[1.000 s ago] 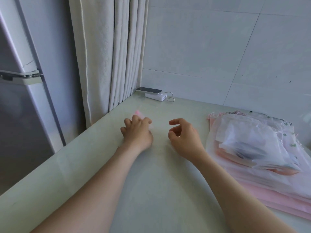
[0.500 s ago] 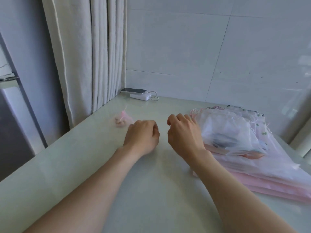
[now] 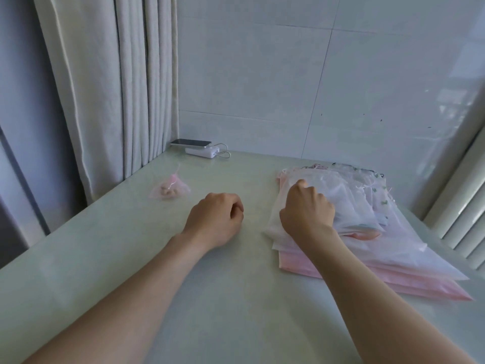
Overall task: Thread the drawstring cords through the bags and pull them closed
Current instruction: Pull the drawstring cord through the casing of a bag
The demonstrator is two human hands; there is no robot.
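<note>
A small pink organza drawstring bag (image 3: 170,191) lies cinched on the table at the left, with something pale inside it. A pile of sheer white and pink bags (image 3: 367,232) sits on the right side of the table. My left hand (image 3: 216,219) rests on the table as a loose fist, holding nothing, to the right of the small bag. My right hand (image 3: 307,210) lies on the pile's left part, fingers curled down onto the top sheer bag (image 3: 349,195). Whether it pinches the fabric is hidden by my knuckles.
A phone (image 3: 191,142) sits on a white power bank (image 3: 202,151) with a cable at the table's back left corner. A curtain (image 3: 110,82) hangs along the left edge. A tiled wall stands behind, a window frame (image 3: 456,216) at the right.
My left hand let go of the small pink bag and drew back right. My right hand moved right onto the pile of bags. The view swung to the right.
</note>
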